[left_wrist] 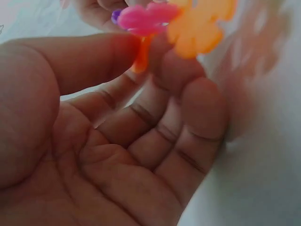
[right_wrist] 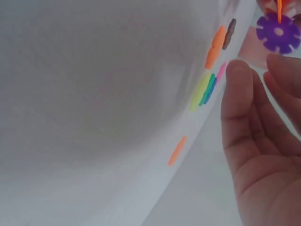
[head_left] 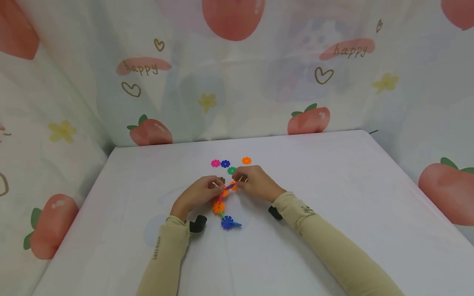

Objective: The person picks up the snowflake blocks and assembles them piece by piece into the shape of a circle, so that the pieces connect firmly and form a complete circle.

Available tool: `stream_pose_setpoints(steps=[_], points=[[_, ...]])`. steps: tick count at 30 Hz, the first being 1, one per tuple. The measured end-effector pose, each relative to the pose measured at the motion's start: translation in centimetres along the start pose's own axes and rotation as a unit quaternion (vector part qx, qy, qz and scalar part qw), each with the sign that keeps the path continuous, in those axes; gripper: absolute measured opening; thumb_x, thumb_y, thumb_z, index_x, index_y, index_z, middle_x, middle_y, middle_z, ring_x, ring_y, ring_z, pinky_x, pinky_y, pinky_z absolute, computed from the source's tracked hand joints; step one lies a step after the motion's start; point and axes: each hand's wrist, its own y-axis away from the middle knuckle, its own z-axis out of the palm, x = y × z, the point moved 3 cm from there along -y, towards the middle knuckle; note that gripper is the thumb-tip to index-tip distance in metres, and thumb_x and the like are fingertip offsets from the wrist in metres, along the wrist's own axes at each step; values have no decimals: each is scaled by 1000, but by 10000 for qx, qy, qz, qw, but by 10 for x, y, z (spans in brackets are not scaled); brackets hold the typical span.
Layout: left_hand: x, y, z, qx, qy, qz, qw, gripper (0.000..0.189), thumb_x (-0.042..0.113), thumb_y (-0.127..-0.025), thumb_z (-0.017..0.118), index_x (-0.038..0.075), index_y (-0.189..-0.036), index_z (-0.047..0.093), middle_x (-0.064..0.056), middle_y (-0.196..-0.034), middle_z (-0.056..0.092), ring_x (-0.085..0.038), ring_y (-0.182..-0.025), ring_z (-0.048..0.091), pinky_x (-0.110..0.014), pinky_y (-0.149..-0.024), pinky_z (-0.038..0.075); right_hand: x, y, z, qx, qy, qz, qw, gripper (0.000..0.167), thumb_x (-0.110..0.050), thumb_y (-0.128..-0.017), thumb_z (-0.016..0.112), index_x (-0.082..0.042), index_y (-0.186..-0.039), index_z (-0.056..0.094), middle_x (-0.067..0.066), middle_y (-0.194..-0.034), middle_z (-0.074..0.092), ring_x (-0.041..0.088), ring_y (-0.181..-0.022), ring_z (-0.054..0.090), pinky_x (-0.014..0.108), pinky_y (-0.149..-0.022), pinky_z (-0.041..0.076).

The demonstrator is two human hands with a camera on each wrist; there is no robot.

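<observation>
Several notched plastic flower discs are joined into a chain, seen in the head view with a blue disc at the near end and an orange disc above it. My left hand pinches an orange disc of this chain between thumb and fingers, just under a pink disc. A purple disc is joined on at the far end. My right hand hovers beside that end, thumb and fingertips apart with nothing between them.
Loose discs lie on the white table beyond the hands: pink, dark blue, green, orange and brown. A yellow disc shows in the right wrist view. A printed curtain stands behind the table.
</observation>
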Motion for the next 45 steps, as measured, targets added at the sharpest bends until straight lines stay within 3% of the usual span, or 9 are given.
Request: stream_pose_setpoints(steps=[8, 14, 21, 31, 37, 45], points=[[-6, 5, -9, -297, -422, -479, 9975, 18, 26, -105, 70, 9, -109, 76, -6, -88, 69, -21, -83, 62, -31, -76, 52, 5, -15, 4, -424, 443, 455, 9971, 19, -4, -100, 73, 1, -118, 76, 4, -90, 71, 19, -80, 61, 29, -74, 54], [-6, 9, -16, -358, -778, -459, 9953, 20, 27, -106, 68, 9, -108, 76, -5, -88, 67, -21, -83, 60, -32, -75, 50, 9, -21, 12, -768, 646, 650, 9928, 20, -4, -97, 74, 0, -117, 78, 6, -98, 75, 21, -83, 62, 31, -78, 55], [0, 7, -17, -305, -869, -167, 9956, 21, 26, -106, 66, 11, -120, 73, -6, -101, 67, -23, -90, 62, -36, -82, 55, 9, -19, 12, -684, 693, 881, 9913, 20, -2, -95, 76, 2, -113, 68, 9, -99, 67, 26, -94, 61, 38, -89, 56], [2, 5, -11, -485, -593, 77, 9970, 20, 23, -103, 70, 13, -119, 73, -6, -103, 67, -23, -89, 63, -35, -80, 55, 12, -12, 10, -200, -239, 1067, 9938, 11, -2, -98, 71, -3, -107, 67, 7, -96, 69, 23, -89, 64, 37, -86, 57], [1, 8, -12, -583, -666, 68, 9961, 18, 18, -104, 68, 11, -121, 72, -6, -103, 67, -23, -89, 63, -34, -80, 55, 7, -9, 12, -257, -961, 1237, 9873, 11, -3, -100, 68, 0, -110, 71, 7, -92, 70, 19, -76, 64, 30, -72, 57], [-1, 8, -14, -586, -775, 37, 9953, 20, 10, -106, 62, 9, -122, 73, -6, -100, 67, -22, -90, 60, -34, -83, 53, 5, -9, 18, -233, -1328, 1374, 9813, 13, -2, -100, 66, 1, -112, 71, 8, -90, 69, 17, -70, 62, 27, -67, 54]])
